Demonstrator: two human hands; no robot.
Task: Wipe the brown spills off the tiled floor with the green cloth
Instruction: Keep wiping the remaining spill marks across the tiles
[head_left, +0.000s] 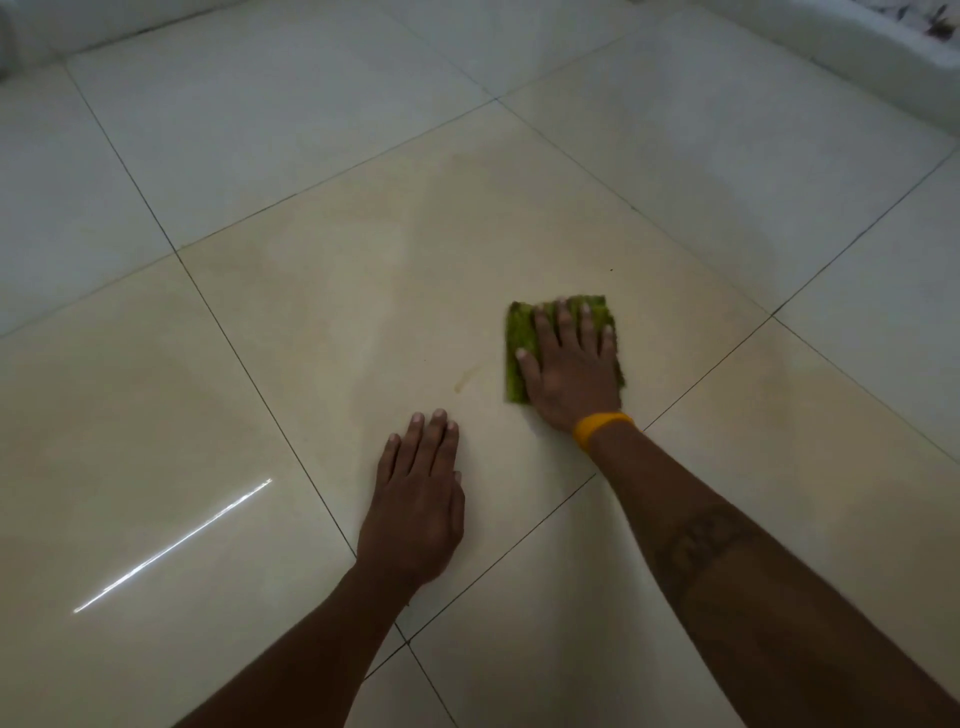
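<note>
A green cloth (519, 343) lies flat on a cream floor tile (322, 291). My right hand (571, 369), with an orange wristband, presses on the cloth with fingers straight and spread. A faint brown streak (465, 378) marks the tile just left of the cloth. My left hand (415, 499) rests flat on the same tile, nearer to me and left of the cloth, holding nothing. A pale smeared film spreads across the tile beyond both hands.
Glossy cream tiles with dark grout lines stretch all around. A white raised ledge (852, 36) runs along the top right. A bright light reflection (171, 545) streaks the tile at lower left.
</note>
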